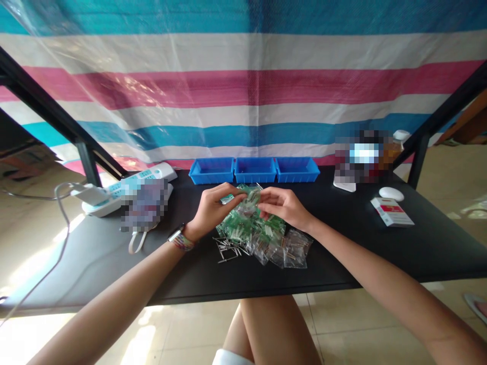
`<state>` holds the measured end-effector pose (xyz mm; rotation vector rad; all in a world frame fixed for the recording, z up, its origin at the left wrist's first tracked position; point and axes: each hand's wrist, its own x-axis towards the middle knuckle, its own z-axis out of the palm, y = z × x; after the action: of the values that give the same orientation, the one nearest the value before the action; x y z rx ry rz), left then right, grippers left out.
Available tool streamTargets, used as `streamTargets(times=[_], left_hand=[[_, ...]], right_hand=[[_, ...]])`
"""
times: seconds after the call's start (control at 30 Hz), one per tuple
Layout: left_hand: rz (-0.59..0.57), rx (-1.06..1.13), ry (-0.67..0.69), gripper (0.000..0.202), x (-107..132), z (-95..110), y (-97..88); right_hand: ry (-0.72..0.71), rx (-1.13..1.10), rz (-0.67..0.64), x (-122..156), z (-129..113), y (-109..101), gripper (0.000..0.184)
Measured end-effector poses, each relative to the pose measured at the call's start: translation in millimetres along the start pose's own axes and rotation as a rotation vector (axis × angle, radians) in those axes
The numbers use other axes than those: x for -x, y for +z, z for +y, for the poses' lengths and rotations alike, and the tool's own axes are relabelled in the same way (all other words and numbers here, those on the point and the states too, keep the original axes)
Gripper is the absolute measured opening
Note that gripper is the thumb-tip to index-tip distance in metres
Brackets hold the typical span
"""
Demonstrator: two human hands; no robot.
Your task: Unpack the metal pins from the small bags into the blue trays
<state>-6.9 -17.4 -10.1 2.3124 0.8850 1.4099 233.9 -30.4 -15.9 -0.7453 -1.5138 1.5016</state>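
A small clear plastic bag (251,195) with a greenish tint is pinched between the thumb and fingers of my left hand (216,207). My right hand (284,207) is at the bag's right edge, its thumb and fingers bent together; what they hold, if anything, is too small to tell. Under both hands lies a heap of green-tinted bags (239,229) with small pale pieces inside. Loose silvery metal pins (230,249) are spread at the heap's lower left. Clear bags (294,255) holding thin brownish pieces lie at its lower right.
Three blue bins (254,178) stand in a row behind the heap. At left are a white power strip (160,174) and a blurred item (146,205) with a strap. A red-and-white box (391,213), a white oval object (391,194) and a bottle (400,139) are at right.
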Motion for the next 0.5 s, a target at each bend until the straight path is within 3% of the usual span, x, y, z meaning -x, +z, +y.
streamTargets(times=[0.13,0.2,0.3,0.4,0.5], left_hand=[[-0.078,0.058,-0.158,0.025,3,-1,1.0],[-0.100,0.087,-0.213,0.033,3,-5,-0.8],[-0.110,0.012,-0.212,0.036,0,-11,-5.4],[-0.205,-0.142,-0.138,0.030,-4,-17,-9.3],[-0.369,-0.187,-0.073,0.030,-4,-21,-10.0]], right_hand=[[0.027,-0.012,-0.005,-1,2,2,0.033],[0.030,-0.048,0.056,-4,-1,-3,0.034],[-0.026,-0.149,0.268,-11,-8,-21,0.032],[-0.074,-0.267,0.550,-18,-13,-43,0.028],[0.073,-0.288,0.654,-20,-10,-55,0.025]])
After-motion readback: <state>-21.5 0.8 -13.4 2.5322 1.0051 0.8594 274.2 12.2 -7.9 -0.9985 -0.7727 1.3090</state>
